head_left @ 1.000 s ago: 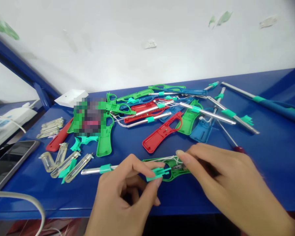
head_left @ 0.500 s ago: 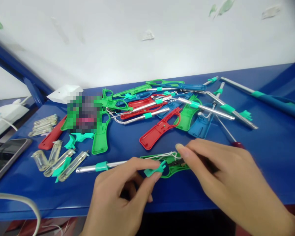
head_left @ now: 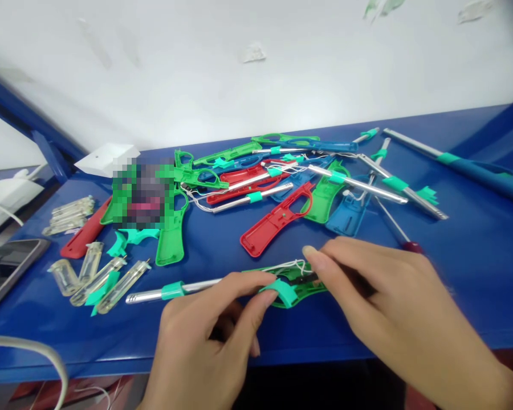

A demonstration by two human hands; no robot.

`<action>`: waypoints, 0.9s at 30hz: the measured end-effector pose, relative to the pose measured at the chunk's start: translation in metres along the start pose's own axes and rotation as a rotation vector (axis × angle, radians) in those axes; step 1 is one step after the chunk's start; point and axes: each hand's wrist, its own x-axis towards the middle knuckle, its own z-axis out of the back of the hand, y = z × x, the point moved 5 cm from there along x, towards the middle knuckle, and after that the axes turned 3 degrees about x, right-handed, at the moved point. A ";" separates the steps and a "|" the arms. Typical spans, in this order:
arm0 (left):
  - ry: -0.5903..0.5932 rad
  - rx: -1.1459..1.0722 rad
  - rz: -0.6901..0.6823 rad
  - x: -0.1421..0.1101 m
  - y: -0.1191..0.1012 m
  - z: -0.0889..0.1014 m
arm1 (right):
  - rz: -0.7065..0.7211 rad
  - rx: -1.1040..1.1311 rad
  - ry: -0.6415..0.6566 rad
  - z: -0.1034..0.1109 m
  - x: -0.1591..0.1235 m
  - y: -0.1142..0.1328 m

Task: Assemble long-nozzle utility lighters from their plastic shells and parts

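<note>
A green lighter shell [head_left: 301, 287] with a metal tube [head_left: 171, 291] and white wires lies near the front of the blue table [head_left: 474, 285]. My left hand [head_left: 209, 341] pinches a small teal plastic trigger piece [head_left: 284, 291] between thumb and forefinger, right at the shell. My right hand [head_left: 385, 307] lies over the shell's right end, its forefinger stretched out and pressing down on the shell by the wires.
A pile of red, green and blue lighter shells with metal tubes [head_left: 277, 188] covers the middle. Clear gas tanks [head_left: 98, 276] lie at left. A red-handled screwdriver [head_left: 399, 233], a phone [head_left: 4, 270], a white box [head_left: 105, 159] and a long blue tube [head_left: 465, 168] are around.
My left hand has turned the teal piece and brought it closer onto the green shell. The view has shifted slightly; the right hand stays put.
</note>
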 end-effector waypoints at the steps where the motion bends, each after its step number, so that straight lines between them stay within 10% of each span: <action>1: 0.000 0.005 -0.001 0.000 -0.001 0.000 | 0.001 -0.002 -0.003 0.000 0.000 0.000; 27: 0.008 -0.008 0.033 0.002 -0.002 -0.001 | -0.011 -0.005 -0.034 0.003 0.002 0.002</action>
